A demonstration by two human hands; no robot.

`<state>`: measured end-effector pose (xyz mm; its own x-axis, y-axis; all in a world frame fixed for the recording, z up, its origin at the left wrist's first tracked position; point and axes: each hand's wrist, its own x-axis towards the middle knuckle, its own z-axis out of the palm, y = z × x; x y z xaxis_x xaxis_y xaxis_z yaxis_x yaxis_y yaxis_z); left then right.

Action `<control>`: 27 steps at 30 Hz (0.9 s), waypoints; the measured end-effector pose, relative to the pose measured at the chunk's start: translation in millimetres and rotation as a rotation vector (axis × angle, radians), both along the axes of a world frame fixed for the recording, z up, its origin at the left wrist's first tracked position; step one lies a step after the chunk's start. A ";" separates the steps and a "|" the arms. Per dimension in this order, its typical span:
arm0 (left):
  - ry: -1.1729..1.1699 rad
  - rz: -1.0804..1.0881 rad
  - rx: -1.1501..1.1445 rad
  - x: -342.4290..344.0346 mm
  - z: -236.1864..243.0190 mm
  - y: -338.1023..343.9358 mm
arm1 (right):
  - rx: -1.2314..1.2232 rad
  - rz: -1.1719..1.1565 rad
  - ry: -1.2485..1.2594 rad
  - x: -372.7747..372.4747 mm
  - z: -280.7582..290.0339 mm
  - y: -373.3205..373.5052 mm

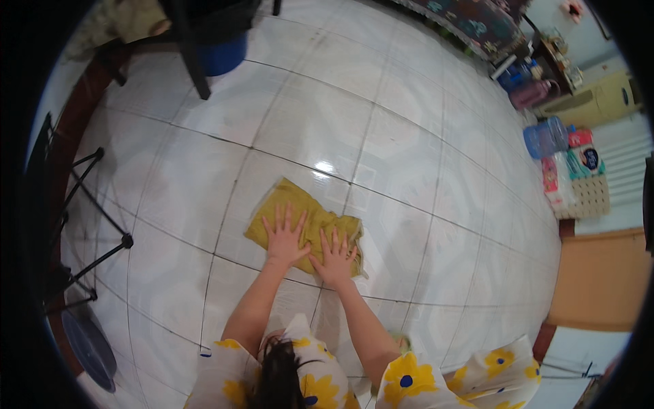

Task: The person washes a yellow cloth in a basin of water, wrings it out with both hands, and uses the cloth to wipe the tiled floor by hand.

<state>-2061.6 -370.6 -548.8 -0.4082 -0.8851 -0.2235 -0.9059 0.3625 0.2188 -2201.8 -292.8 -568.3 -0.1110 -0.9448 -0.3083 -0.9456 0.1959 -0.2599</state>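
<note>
A mustard-yellow cloth (291, 198) lies spread and slightly rumpled on the white tiled floor (409, 170) in the middle of the view. My left hand (285, 242) presses flat on the left part of it, fingers spread. My right hand (335, 259) lies on the right part, also flat with spread fingers. Both palms touch the cloth, and neither hand grips it. My forearms come up from the lower edge, below flower-patterned white clothing.
Dark furniture legs and a blue bucket (221, 54) stand at upper left. A black folding frame (127, 240) and grey basin (92, 351) are at left. Water jugs (545, 140), packs and a basket (586, 198) line the right, near an orange-brown panel (599, 279). A patterned-covered surface (463, 20) is at top right.
</note>
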 end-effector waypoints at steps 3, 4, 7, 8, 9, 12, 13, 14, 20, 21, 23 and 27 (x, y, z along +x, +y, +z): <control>-0.006 0.013 0.004 -5.8 7.0 -20.2 | 0.004 0.004 0.014 -5.7 -5.5 -10.6; -0.023 0.017 -0.025 -5.9 7.8 -28.1 | -0.021 -0.002 0.020 -3.1 -6.8 -16.8; -0.011 0.019 -0.075 -15.1 0.0 -45.3 | -0.051 -0.012 0.025 -13.6 -6.5 -36.5; -0.011 0.019 -0.073 -17.4 -1.6 -51.8 | -0.060 -0.015 0.023 -17.8 -5.8 -44.7; -0.006 0.019 -0.081 -19.6 -2.8 -58.4 | -0.057 -0.012 0.024 -22.3 -5.0 -53.8; -0.012 0.030 -0.061 -29.8 -2.8 -73.6 | -0.018 -0.053 -0.033 -31.6 6.8 -74.5; -0.017 0.035 -0.051 -32.6 -1.1 -81.1 | -0.006 -0.091 -0.055 -33.9 8.9 -81.7; -0.026 0.053 -0.050 -34.9 -0.6 -88.3 | 0.005 -0.128 -0.078 -37.1 9.3 -89.9; -0.035 0.181 -0.040 -66.7 5.7 -137.2 | -0.019 -0.083 -0.099 -72.0 10.7 -158.3; -0.072 0.204 -0.011 -73.6 8.2 -145.5 | -0.016 -0.071 -0.117 -79.4 14.2 -170.8; -0.123 0.239 0.013 -86.1 7.6 -160.2 | 0.047 -0.047 -0.175 -102.3 20.9 -197.7; -0.123 0.343 -0.014 -105.6 4.2 -185.8 | 0.030 0.021 -0.214 -121.9 16.1 -238.1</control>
<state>-2167.2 -556.4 -544.6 -0.0580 -0.9693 -0.2390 -0.9946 0.0355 0.0973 -2323.8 -531.0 -552.2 -0.0206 -0.9363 -0.3507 -0.8736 0.1874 -0.4491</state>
